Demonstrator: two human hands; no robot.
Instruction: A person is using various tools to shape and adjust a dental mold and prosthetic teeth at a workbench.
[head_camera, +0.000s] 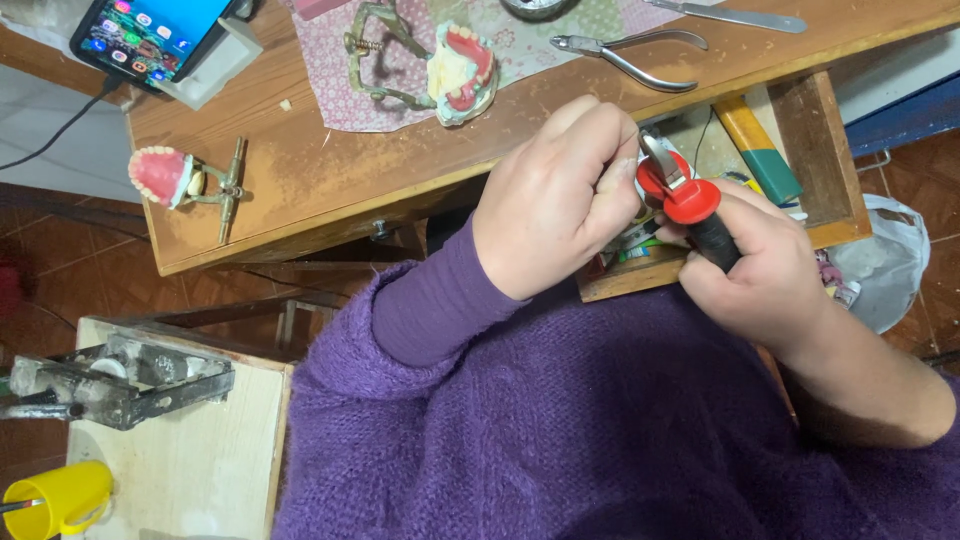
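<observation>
A: What is held, and by which of the hands?

B: A tool with a black grip and a red guard (690, 200) is gripped by the right hand (760, 265), whose fingers are closed around the dark handle. A short metal blade (660, 160) is seen projecting from the red guard toward about 10 o'clock.

A: And the left hand?

B: The left hand (555, 195) is curled shut, with its fingertips pinched at the blade's end. Something small may be held there, but it is hidden by the fingers, so what is clamped cannot be told.

A: How does the tool lie between the two?

B: Its long axis runs from 4 o'clock, inside the right fist, up to 10 o'clock, where the left fingertips are met. The hands are brought close together, almost touching at the blade. The handle is nearer the right hand; the blade tip is nearer the left.

A: What is placed around them?

B: The work is held over an open wooden drawer (800, 130). On the wooden surface (300, 180), at 12 o'clock from the hands, a denture model on a metal articulator (440, 65) is set on a patterned cloth (350, 80), with pliers (625, 55) to its right. A second denture model (175, 178) lies at 9 o'clock, and a phone (150, 35) is propped at 10 o'clock.
</observation>
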